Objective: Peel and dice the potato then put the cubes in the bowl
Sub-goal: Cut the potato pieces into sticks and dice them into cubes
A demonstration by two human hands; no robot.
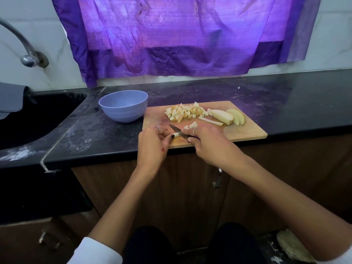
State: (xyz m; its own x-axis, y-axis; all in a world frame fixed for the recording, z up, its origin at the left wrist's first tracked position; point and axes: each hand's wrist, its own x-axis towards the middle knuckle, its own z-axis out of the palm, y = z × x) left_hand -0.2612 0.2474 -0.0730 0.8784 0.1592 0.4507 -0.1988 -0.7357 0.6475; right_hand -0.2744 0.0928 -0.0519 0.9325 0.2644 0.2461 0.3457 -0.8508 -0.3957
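A wooden cutting board (238,130) lies on the black counter. On it sit a heap of potato cubes (183,112), a few loose cubes (192,125), a thin potato stick (210,121) and several potato slices (228,116). My left hand (152,143) pinches a short potato stick (175,134) at the board's near edge. My right hand (206,141) grips a small knife (176,129), its blade resting across that stick. A lilac bowl (123,105) stands just left of the board; nothing shows inside it.
A black sink (34,119) is set into the counter at the left, with a metal tap (28,54) above it. A purple cloth (181,35) hangs over the window behind. Brown cabinet doors (190,187) are below the counter edge.
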